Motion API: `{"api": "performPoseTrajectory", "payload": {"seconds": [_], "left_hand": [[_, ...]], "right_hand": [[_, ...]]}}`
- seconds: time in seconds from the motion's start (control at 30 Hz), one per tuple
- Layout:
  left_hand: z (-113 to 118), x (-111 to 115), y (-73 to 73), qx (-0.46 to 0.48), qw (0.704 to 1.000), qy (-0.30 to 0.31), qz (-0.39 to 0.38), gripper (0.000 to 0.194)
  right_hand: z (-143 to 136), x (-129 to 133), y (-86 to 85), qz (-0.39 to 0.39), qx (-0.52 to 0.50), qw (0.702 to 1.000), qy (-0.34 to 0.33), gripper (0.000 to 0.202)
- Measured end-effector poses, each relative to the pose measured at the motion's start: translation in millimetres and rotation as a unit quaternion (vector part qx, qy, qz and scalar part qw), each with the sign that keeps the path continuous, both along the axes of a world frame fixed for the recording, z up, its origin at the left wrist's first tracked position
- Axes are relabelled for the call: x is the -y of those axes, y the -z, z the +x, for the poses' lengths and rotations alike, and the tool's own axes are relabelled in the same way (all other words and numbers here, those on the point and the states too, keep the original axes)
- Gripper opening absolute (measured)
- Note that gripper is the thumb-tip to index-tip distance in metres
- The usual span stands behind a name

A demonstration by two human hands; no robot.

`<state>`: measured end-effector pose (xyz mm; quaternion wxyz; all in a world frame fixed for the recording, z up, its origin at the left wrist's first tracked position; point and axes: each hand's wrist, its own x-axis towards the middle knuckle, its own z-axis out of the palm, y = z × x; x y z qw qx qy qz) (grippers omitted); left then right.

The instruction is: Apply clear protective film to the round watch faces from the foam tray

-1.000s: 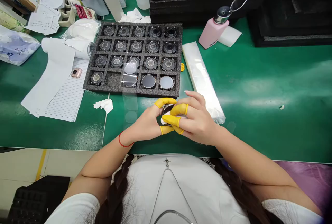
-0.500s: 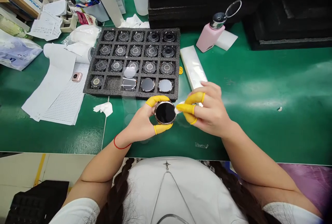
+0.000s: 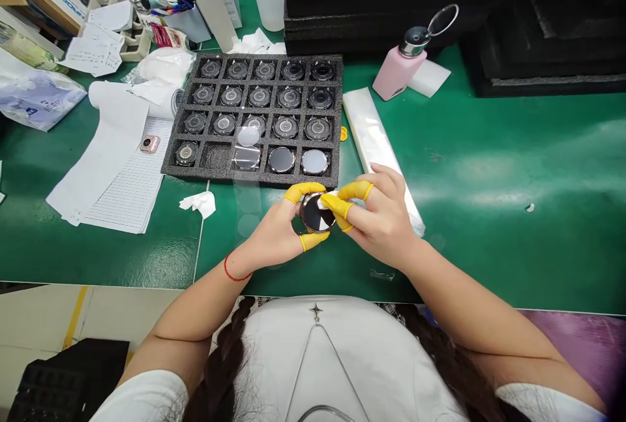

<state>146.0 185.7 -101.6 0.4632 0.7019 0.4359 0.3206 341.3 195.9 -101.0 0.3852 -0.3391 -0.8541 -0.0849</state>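
Observation:
A round watch case with a glossy black face [image 3: 312,214] is held by its edge between the thumb and forefinger of my left hand [image 3: 276,229], both in yellow finger cots. My right hand [image 3: 379,216], also wearing yellow cots, pinches a small white wipe [image 3: 325,201] against the upper right of that face. Just beyond my hands lies a black foam tray [image 3: 195,171] with rows of round watch cases in its pockets. Clear round film pieces [image 3: 248,136] lie over the tray's front row and hang past its front edge.
A long pack of clear plastic sleeves [image 3: 366,125] lies right of the tray, partly under my right hand. Behind it stands a pink pump bottle [image 3: 398,73] with its lid up. Lined paper [image 3: 122,194] and a crumpled tissue [image 3: 199,203] are at left; black foam stacks [image 3: 381,4] stand behind.
My right hand has moved left, bringing the wipe from the right rim onto the watch face. My left hand and the watch case have shifted slightly right.

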Motion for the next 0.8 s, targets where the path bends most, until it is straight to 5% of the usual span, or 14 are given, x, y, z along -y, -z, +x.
{"api": "performPoseTrajectory", "payload": {"seconds": [0.6,0.8], "left_hand": [[-4.4,-5.6,10.6,-0.019,0.986,-0.121,0.113,0.062],[-3.8,-8.0,5.7,-0.005,0.991,-0.108,0.074,0.066]], "right_hand": [[-18.5,21.5,8.5,-0.018,-0.038,0.999,0.001,0.013],[-18.9,21.7,6.3,-0.061,-0.114,0.99,-0.047,0.009]]}}
